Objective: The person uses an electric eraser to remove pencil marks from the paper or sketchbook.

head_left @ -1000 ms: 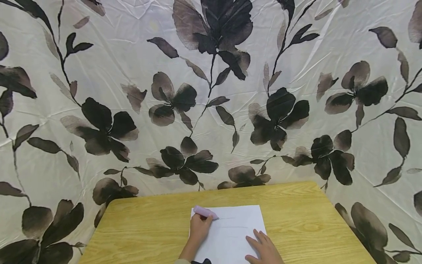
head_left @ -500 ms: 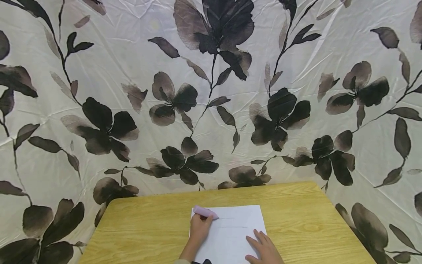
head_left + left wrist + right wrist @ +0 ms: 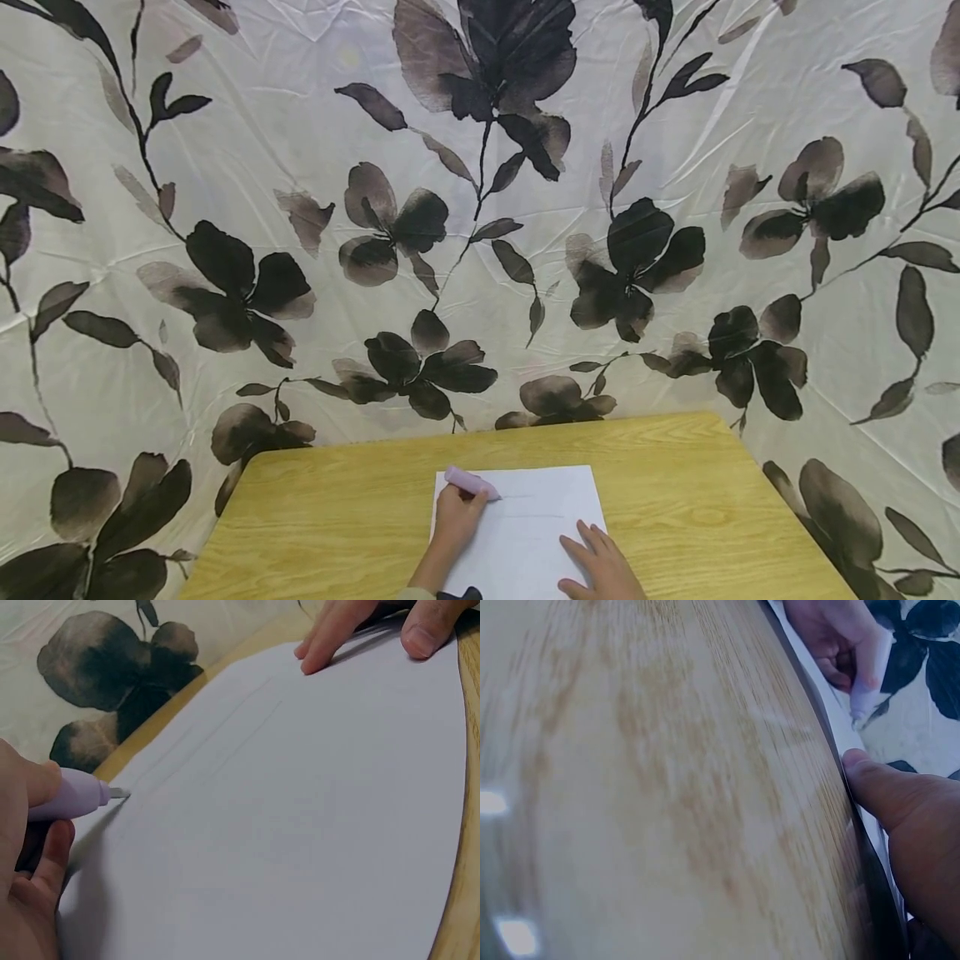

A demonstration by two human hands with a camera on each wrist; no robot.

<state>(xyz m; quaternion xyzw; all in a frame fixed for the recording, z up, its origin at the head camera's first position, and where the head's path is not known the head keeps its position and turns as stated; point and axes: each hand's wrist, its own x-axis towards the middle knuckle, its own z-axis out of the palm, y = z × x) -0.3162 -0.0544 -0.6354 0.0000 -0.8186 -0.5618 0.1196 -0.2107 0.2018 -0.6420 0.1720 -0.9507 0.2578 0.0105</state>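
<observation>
My left hand [image 3: 456,518] pinches a thick lilac pen-shaped tool [image 3: 468,481] near the top left of a white sheet of paper [image 3: 525,550]. In the left wrist view, the narrow grey metal tip of the tool [image 3: 71,793] touches the paper at the left end of a faint line; its exact kind is unclear. Several thin, faint, roughly parallel lines [image 3: 214,731] run across the sheet. My right hand [image 3: 603,565] rests on the paper's right side, fingers spread. From the right wrist view, its thumb [image 3: 881,787] lies along the sheet's edge.
The sheet lies on a yellow wood-grain table [image 3: 330,517]. A white cloth with dark flower prints [image 3: 525,333] hangs behind the table and to its sides. Part of a small black object [image 3: 461,594] shows beside my left wrist.
My left hand and the lilac tool have shifted very slightly to the right along the upper line. My right hand and the paper stay in place.
</observation>
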